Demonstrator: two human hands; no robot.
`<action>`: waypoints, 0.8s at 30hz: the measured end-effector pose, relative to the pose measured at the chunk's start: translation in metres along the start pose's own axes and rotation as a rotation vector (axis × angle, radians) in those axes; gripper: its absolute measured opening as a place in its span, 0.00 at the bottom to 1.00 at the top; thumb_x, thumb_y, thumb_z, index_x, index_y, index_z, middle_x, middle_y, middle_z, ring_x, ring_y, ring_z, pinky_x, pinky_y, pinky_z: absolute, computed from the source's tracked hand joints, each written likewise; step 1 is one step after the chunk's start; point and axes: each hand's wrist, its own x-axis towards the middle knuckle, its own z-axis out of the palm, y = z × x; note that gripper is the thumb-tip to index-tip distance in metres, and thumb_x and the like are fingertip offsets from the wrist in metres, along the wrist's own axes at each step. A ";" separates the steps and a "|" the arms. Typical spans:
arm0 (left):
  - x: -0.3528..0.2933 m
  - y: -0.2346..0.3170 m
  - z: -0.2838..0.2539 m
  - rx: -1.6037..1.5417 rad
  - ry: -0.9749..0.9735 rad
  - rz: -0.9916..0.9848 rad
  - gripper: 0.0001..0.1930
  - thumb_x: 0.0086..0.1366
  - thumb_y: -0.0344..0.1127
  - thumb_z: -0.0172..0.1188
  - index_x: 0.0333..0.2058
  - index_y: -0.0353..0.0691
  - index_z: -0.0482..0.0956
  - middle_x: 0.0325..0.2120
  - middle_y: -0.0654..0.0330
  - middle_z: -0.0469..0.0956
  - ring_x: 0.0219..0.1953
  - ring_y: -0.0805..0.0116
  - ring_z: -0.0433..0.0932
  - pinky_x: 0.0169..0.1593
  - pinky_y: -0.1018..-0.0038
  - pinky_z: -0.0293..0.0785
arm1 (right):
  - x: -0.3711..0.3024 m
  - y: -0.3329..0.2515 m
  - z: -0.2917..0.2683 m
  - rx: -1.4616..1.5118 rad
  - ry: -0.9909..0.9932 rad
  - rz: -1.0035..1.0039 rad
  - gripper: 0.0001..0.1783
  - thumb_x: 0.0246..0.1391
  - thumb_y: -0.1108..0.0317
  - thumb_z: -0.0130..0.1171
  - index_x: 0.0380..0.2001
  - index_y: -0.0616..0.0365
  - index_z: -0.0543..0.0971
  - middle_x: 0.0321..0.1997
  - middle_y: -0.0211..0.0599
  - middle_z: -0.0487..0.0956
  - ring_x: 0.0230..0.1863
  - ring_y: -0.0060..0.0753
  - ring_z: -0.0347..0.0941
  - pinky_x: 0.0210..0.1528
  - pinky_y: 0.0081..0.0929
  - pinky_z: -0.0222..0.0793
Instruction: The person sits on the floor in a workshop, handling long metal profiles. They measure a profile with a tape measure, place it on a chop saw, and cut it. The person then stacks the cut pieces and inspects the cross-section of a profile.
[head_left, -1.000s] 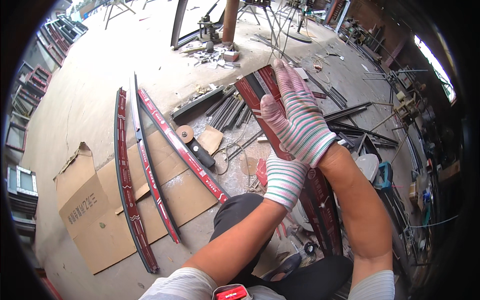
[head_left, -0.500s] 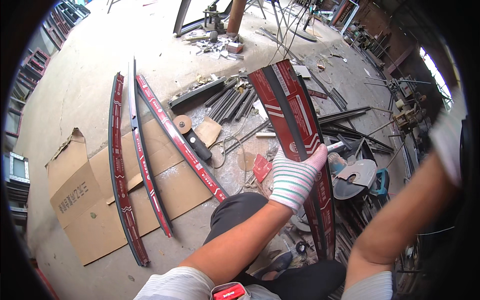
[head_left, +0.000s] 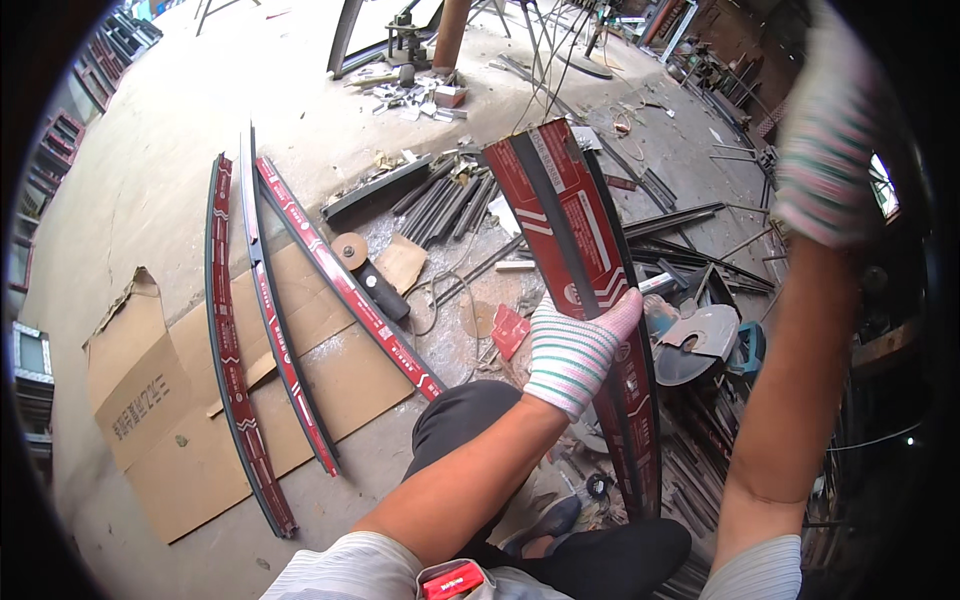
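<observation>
My left hand (head_left: 572, 352), in a white knit glove with green and pink stripes, is wrapped around a long dark metal frame profile (head_left: 592, 225) covered in red printed film. The profile stands steeply tilted, its lower end by my right knee. High at the right, my right hand (head_left: 828, 140) in a matching glove is raised away from the profile. Motion smears its fingers, so I cannot make out whether it holds anything. Three curved red-filmed profiles lie to the left: one outermost (head_left: 227, 350), one in the middle (head_left: 285, 345) and one slanting (head_left: 345, 275).
Flattened cardboard (head_left: 160, 400) lies under the curved profiles. A cut-off saw (head_left: 700, 345) with a round blade is right of the held profile. Beyond are a pile of dark metal offcuts (head_left: 450, 205), an angle grinder (head_left: 380, 290) and a rusty post (head_left: 449, 35).
My right hand has swung upward and slightly left from the right edge. My left hand keeps its grip on the profile. The whole view has shifted slightly.
</observation>
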 end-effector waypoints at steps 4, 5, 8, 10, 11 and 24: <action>-0.003 0.000 0.010 -0.015 0.037 -0.069 0.15 0.59 0.31 0.73 0.44 0.36 0.81 0.36 0.60 0.85 0.36 0.74 0.83 0.40 0.75 0.79 | -0.041 -0.019 0.014 0.050 -0.135 -0.017 0.48 0.69 0.32 0.37 0.73 0.66 0.55 0.71 0.62 0.63 0.73 0.60 0.59 0.77 0.46 0.49; -0.001 -0.004 0.010 -0.011 0.054 -0.119 0.15 0.60 0.31 0.73 0.44 0.36 0.81 0.36 0.60 0.85 0.36 0.74 0.83 0.41 0.75 0.79 | -0.064 -0.026 0.045 0.093 -0.249 0.013 0.48 0.70 0.33 0.37 0.73 0.66 0.55 0.71 0.62 0.63 0.73 0.60 0.59 0.77 0.46 0.49; 0.016 -0.009 0.001 0.357 -0.037 0.083 0.14 0.63 0.36 0.69 0.44 0.37 0.81 0.37 0.60 0.86 0.39 0.68 0.85 0.44 0.72 0.78 | -0.067 -0.045 0.075 0.174 -0.281 0.094 0.47 0.71 0.35 0.37 0.73 0.67 0.55 0.71 0.63 0.63 0.72 0.60 0.60 0.77 0.46 0.50; 0.018 -0.009 0.005 0.390 -0.046 0.267 0.14 0.64 0.40 0.67 0.44 0.39 0.82 0.37 0.59 0.86 0.39 0.64 0.85 0.43 0.70 0.78 | -0.068 -0.037 0.068 0.173 -0.289 0.154 0.46 0.71 0.36 0.37 0.73 0.68 0.55 0.72 0.63 0.63 0.72 0.60 0.60 0.77 0.46 0.50; 0.010 0.006 0.009 0.351 -0.017 0.125 0.14 0.63 0.39 0.68 0.44 0.38 0.82 0.35 0.60 0.87 0.37 0.64 0.85 0.41 0.69 0.79 | -0.066 -0.041 0.068 0.187 -0.290 0.168 0.46 0.72 0.36 0.37 0.73 0.68 0.55 0.72 0.63 0.63 0.72 0.60 0.60 0.77 0.47 0.50; 0.009 -0.004 0.007 0.185 0.031 0.110 0.14 0.61 0.35 0.70 0.43 0.36 0.82 0.33 0.60 0.86 0.35 0.72 0.84 0.39 0.71 0.79 | -0.078 -0.045 0.057 0.096 -0.378 0.203 0.42 0.60 0.41 0.63 0.64 0.64 0.69 0.63 0.58 0.72 0.63 0.59 0.70 0.66 0.48 0.67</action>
